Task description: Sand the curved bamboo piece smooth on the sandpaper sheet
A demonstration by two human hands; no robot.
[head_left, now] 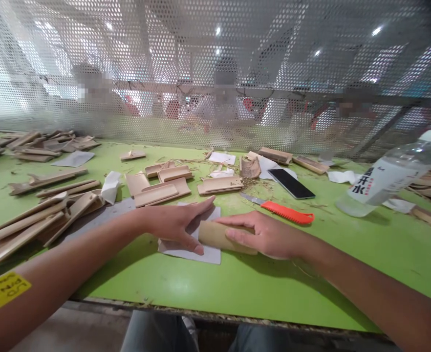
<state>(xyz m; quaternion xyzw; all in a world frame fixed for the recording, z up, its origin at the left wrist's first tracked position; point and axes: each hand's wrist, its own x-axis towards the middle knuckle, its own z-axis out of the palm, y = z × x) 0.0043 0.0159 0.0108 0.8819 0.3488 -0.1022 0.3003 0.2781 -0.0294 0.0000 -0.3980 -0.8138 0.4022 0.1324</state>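
Note:
A curved piece of bamboo [213, 234] lies across the right part of a pale paper sheet [206, 256] near the table's front edge. My right hand [261, 234] grips it from above, thumb on the near side and fingers along the far side. My left hand [181, 225] lies on the sheet with thumb and fingers spread, just left of the bamboo's end. Beyond my right hand rests an orange utility knife [288, 213], its blade out and pointing left.
Split bamboo pieces [160, 193] lie on the green table [145, 283], with more piled at left [35, 220]. A phone [291, 183] and a water bottle [387, 176] stand to the right. A perforated metal screen [186, 58] closes the back; people sit behind it.

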